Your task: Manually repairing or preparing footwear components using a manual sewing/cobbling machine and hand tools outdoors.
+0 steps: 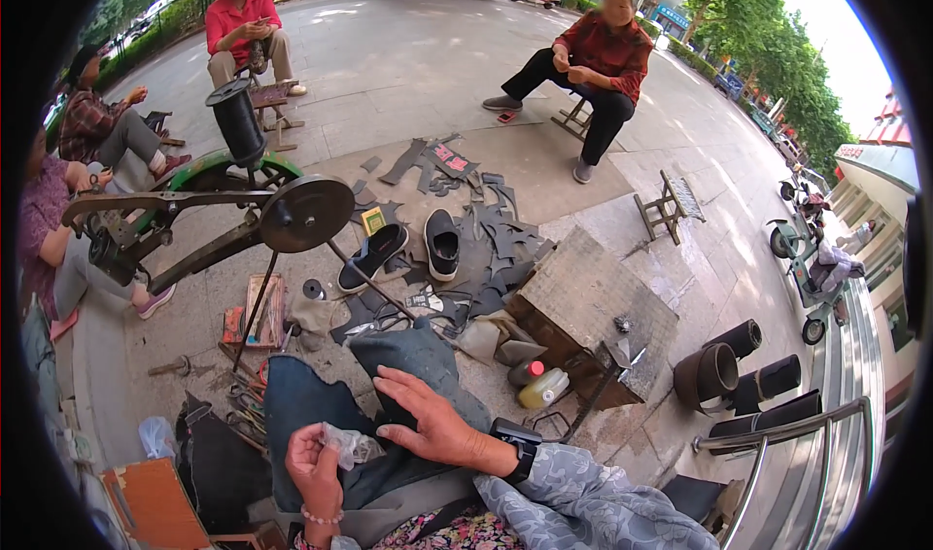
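Your left hand [313,467] sits nearest you, at about 7 o'clock in the view, fingers curled closed around a small crumpled piece of clear plastic [350,445]. Just to its right, your right hand [432,424] lies flat and open, palm down, pressing on the blue denim fabric [408,356] spread over your lap; a black wristwatch [520,443] sits on that wrist. The plastic lies between the two hands, touching the denim.

At 8 o'clock, beside your knee, a brown cardboard box [155,501] rests on the ground, with a scatter of hand tools [243,399] just beyond it. At 4 o'clock a metal handrail [797,424] curves past, and dark rolls of material [739,365] lie near it.

Straight ahead at 12 o'clock, near your knees, a yellow plastic bottle [544,388] lies beside a worn wooden block [593,307]. Farther out, a pair of black shoes [408,249] sits among dark cut scraps [486,224] on the pavement. At 10 o'clock a hand-cranked stitching machine [224,215] stands on a thin stand, a black spool on top.

Beyond that, a small wooden stool [669,203] stands at 2 o'clock. A person in a red shirt [593,69] sits on a low stool at 1 o'clock, another person in red [245,30] at 11 o'clock, and two more seated people at 9 o'clock along the left edge. Parked scooters [812,268] stand at 3 o'clock, and trees line the street far off.
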Action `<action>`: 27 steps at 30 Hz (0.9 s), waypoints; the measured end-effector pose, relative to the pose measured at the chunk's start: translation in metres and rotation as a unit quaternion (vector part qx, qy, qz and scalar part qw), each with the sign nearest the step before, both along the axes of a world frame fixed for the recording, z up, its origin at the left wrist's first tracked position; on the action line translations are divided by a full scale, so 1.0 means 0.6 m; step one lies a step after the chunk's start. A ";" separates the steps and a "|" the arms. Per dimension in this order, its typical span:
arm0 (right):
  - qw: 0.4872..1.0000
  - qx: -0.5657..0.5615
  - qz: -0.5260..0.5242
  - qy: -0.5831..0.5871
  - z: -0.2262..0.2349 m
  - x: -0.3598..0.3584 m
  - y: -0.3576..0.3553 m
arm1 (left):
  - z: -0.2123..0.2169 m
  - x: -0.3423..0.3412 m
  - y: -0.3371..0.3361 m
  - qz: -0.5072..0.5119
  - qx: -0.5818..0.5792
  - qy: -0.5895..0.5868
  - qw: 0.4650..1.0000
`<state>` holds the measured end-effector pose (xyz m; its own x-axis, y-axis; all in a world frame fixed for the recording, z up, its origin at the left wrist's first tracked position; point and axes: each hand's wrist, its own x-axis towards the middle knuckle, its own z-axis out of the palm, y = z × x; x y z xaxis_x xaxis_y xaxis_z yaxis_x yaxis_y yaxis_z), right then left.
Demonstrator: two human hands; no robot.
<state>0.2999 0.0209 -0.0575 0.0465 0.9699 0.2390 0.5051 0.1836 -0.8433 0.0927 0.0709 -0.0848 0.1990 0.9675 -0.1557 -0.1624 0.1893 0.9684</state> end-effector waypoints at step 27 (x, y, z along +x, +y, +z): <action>0.802 -0.394 0.093 0.440 0.012 -0.080 0.024 | 0.043 -0.060 -0.043 -0.074 0.483 0.306 0.817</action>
